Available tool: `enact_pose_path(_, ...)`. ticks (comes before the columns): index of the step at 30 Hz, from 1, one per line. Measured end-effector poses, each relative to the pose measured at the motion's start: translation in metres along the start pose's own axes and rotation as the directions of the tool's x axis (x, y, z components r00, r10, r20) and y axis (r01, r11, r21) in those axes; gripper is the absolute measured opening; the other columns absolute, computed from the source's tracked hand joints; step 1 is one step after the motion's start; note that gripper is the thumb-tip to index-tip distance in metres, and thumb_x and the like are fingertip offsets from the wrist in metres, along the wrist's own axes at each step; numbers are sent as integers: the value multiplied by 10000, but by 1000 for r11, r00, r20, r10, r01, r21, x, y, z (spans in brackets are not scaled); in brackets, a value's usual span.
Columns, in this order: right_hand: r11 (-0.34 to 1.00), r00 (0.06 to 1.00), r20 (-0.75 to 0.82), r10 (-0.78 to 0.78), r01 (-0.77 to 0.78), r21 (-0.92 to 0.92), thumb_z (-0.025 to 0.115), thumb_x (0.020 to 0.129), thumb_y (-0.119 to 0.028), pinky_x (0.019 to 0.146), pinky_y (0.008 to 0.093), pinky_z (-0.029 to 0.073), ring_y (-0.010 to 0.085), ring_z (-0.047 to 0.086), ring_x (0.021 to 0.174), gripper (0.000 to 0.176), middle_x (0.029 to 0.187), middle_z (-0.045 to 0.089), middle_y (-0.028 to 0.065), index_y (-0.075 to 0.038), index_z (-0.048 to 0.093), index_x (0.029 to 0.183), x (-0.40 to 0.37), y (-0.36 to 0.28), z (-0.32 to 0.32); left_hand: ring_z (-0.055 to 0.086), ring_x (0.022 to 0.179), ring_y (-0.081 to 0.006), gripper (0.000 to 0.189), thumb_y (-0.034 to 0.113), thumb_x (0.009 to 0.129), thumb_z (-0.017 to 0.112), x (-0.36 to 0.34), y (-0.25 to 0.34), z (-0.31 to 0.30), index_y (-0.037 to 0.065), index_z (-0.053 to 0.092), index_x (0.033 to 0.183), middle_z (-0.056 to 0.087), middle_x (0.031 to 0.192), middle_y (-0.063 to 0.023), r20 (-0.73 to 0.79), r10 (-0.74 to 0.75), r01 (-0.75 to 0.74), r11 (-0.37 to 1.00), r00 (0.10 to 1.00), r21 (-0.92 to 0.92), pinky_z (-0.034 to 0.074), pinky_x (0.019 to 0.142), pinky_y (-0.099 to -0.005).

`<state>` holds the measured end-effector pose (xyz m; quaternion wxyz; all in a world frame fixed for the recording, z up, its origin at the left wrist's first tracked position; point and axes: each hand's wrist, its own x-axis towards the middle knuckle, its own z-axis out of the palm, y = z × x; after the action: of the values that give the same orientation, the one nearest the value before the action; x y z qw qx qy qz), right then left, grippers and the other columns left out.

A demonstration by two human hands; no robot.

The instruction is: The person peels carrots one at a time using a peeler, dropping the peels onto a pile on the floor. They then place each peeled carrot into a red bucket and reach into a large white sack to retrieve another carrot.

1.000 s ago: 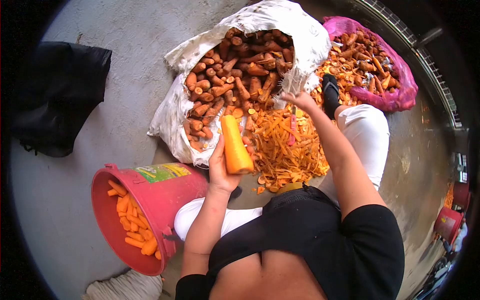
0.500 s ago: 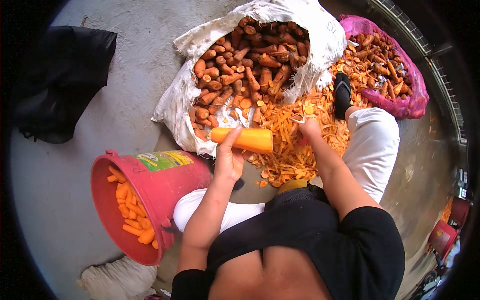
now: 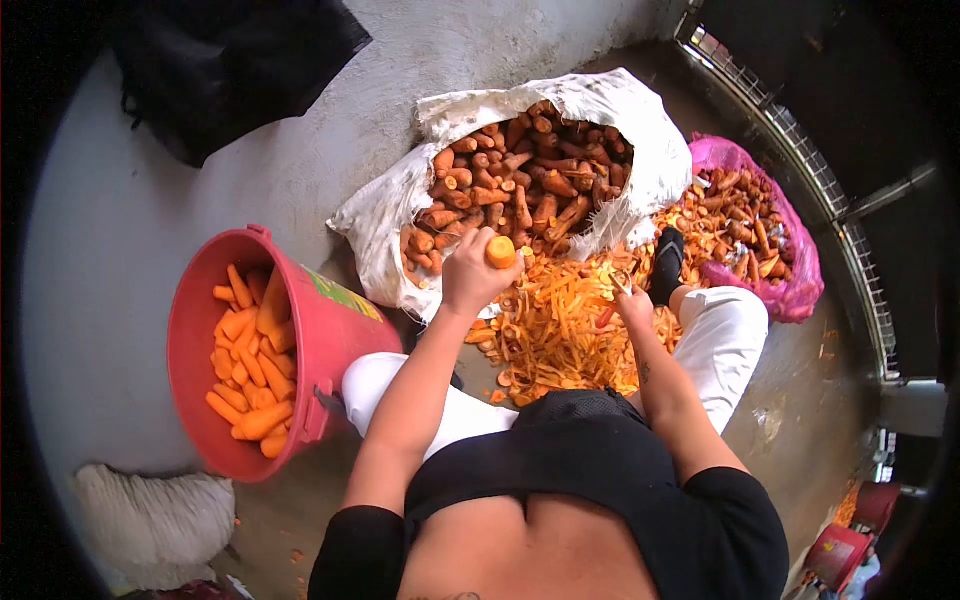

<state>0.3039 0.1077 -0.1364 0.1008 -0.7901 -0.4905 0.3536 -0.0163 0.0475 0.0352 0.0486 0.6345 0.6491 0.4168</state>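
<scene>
My left hand [image 3: 474, 274] is wrapped round a peeled carrot [image 3: 501, 252], whose cut end points up toward me. It is held in front of the open white sack [image 3: 640, 140], which is full of unpeeled carrots [image 3: 487, 196]. Over the heap of orange peelings [image 3: 560, 340], my right hand [image 3: 634, 306] grips a peeler [image 3: 619, 283]; its blade end shows past the fingers, apart from the carrot. To my left a tilted red bucket [image 3: 340, 345] holds several peeled carrots [image 3: 252, 375].
A pink sack [image 3: 805, 275] of carrot pieces lies beyond my sandalled foot [image 3: 668, 262]. Black cloth or plastic [image 3: 235, 70] is at upper left, a pale sack [image 3: 155, 515] at lower left. Metal railing [image 3: 790, 130] runs along the right; red containers [image 3: 838, 555] stand at lower right.
The carrot has turned from lying sideways to pointing its end at me. My view has shifted, showing more of the bucket's inside. The peeler stays in my right hand.
</scene>
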Motion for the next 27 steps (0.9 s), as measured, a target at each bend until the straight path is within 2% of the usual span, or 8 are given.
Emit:
enact_pose_path(2,981,997,3,-72,70,180,625,783,-354,803,406,476,316,631,963,450,1038,667,147,-167,604,1192,13,16,8,620,648,-304,382,354,701,739,-7,-3,-2,78,517,843,560,815,-103,60,-1,-3,998,998,64,522,561,-412)
enact_pose_path(8,965,972,-73,-221,208,-160,630,802,-407,762,411,485,350,632,899,345,949,667,174,-131,662,1008,-74,-49,-32,658,679,-249,410,400,740,723,-20,-8,-6,74,546,913,589,848,-75,-35,-23,24,999,999,36,547,545,-361)
enact_pose_path(10,893,906,-168,-388,324,-314,650,791,-474,732,381,493,326,653,836,413,881,678,170,-118,678,999,-70,-40,-28,670,712,-218,466,433,763,704,-26,-13,-3,43,560,974,610,880,-84,119,-417,419,766,901,-488,568,538,-338)
enact_pose_path(12,930,919,-145,-368,363,-59,657,801,-453,708,347,481,249,643,786,431,850,670,159,-83,668,1022,-66,-35,-28,679,742,-188,565,459,793,678,-33,-8,-5,-21,562,1067,635,919,-120,322,-594,561,273,737,-782,599,540,-310)
enact_pose_path(15,875,912,-157,-378,408,262,701,814,-282,702,255,446,95,573,752,364,849,675,44,9,652,1028,-54,-29,-22,650,901,-223,581,452,799,666,-43,-21,1,54,476,1177,552,1108,-136,567,-584,566,-211,581,-797,611,720,-351)
enact_pose_path(19,762,859,-107,-501,497,416,663,817,-151,708,223,432,82,561,758,228,901,651,21,13,637,974,-49,-34,-19,612,986,-240,560,411,803,671,-53,-8,-5,53,462,1179,528,1095,-120,575,-538,450,-359,616,-818,582,822,-382)
enact_pose_path(25,523,877,170,-449,104,846,560,860,-56,621,274,489,131,565,686,421,917,586,49,-59,514,1278,-77,-63,-9,599,1018,-234,436,274,838,681,-70,6,-10,69,476,1163,552,1091,-117,547,-442,378,-415,711,-828,574,845,-352)
enact_pose_path(27,587,851,313,-422,-6,809,505,906,-107,581,262,473,137,554,691,616,1095,588,66,-172,263,1469,-84,-76,-3,596,1034,-222,403,222,843,679,-78,0,-2,68,493,1166,568,1104,-112,585,-358,391,-485,728,-782,571,848,-334)
